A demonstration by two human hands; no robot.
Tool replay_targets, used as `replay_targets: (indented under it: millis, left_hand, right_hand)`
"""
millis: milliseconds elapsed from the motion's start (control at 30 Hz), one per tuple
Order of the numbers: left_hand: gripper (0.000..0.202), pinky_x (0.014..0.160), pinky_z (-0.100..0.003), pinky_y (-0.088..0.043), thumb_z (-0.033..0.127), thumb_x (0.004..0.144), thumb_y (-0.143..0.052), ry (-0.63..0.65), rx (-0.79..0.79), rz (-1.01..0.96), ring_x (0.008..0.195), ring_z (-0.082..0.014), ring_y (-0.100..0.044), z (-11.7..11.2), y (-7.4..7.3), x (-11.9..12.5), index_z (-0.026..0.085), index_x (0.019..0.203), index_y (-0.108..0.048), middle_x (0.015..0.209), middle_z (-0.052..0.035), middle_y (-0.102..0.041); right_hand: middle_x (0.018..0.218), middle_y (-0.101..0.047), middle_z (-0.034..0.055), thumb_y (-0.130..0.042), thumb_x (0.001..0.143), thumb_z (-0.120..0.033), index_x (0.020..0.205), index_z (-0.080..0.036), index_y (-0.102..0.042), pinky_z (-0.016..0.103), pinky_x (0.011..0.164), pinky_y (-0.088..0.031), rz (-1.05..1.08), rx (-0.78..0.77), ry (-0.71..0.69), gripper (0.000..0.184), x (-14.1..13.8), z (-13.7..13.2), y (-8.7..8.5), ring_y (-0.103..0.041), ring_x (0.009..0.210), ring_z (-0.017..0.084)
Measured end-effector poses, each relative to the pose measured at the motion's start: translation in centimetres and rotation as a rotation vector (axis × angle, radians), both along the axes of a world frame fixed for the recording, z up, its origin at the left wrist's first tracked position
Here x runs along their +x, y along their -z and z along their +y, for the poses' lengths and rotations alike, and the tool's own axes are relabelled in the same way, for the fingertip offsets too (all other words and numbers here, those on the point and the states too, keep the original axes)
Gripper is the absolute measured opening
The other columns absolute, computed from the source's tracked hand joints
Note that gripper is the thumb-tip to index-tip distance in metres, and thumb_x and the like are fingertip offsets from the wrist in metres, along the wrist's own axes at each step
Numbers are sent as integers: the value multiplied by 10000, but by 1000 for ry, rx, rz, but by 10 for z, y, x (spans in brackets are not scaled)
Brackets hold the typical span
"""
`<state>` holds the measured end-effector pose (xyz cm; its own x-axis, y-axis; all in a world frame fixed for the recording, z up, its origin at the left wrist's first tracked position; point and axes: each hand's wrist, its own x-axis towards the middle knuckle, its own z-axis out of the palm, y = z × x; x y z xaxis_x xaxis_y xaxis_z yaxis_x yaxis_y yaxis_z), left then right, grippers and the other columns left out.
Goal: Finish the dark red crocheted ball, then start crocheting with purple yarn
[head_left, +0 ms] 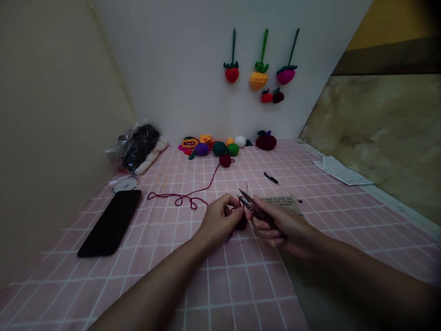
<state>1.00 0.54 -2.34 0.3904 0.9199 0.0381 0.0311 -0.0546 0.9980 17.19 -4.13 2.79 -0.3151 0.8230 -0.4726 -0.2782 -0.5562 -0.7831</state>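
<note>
My left hand (220,219) pinches a small dark red crochet piece (241,222) and its strand just above the pink checked mat (241,280). My right hand (275,225) grips thread snips (248,202), whose open blades point up-left and touch the strand beside my left fingertips. The dark red yarn (188,196) trails left in loose loops, then runs back to a dark red yarn ball (225,160).
A black phone (110,222) and a round disc (125,185) lie at the left. A plastic bag of yarn (139,146), several crochet fruits (220,146), a black pen (271,178) and papers (341,171) lie farther back. Three crochet fruits (259,76) hang on the wall.
</note>
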Motion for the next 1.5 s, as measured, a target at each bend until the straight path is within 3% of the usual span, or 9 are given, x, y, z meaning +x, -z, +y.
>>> replay_targets:
  millis: [167,367,733,1000,1233,1367,1500]
  left_hand:
    - [182,547,-215,-373,319,860,-554,66,150,64,587,-101,-516,0,-1,-1,176,864,-666,733,-10,-632]
    - [236,767,-259,-431,257,872,-533,68,314,131,796,-155,-591,2,-5,-2,186,738,-714,812,-29,-659]
    - [229,751,-279,-426,250,856,-560,79,287,130,782,-169,-600,2,-9,-2,170,714,-721,774,-41,-660]
    - [272,704,-266,-425,369,846,-576,105,180,54,746,-161,-579,5,-3,0,155,745,-711,797,-47,-654]
    - [483,602,-250,-411,503,916,-406,153,56,-79,638,-140,-541,4,-8,-1,122,841,-694,793,-71,-670]
    - [406,598,-247,-391,434,913,-430,154,51,-95,613,-122,-505,4,-14,-5,134,804,-681,807,-54,-662]
    - [280,635,-244,-403,366,869,-511,141,54,-66,667,-134,-534,6,-10,-5,146,790,-665,744,-29,-633]
  right_hand:
    - [537,-305,-90,-468,933,-540,786,-168,-552,120,353,-81,-15,-3,1,409,0,-1,-3,-143,408,23]
    - [542,-297,-89,-456,937,-550,790,-166,-564,120,349,-82,-31,0,-8,425,-1,-3,-5,-138,409,21]
    - [530,-286,-91,-446,954,-518,773,-163,-550,118,346,-88,-26,17,1,411,0,-5,-2,-125,415,22]
    - [520,-299,-89,-439,963,-499,775,-158,-565,119,337,-91,7,41,1,410,2,-3,-3,-126,413,24]
    - [514,-284,-92,-470,939,-530,778,-165,-562,129,343,-70,-23,24,-7,409,4,1,-7,-111,414,26]
    - [510,-265,-95,-458,948,-521,771,-163,-561,132,343,-71,-36,15,-2,413,2,0,-8,-103,414,27]
    - [512,-279,-93,-440,959,-510,777,-159,-564,133,343,-77,-24,18,-8,415,3,1,-8,-100,414,27]
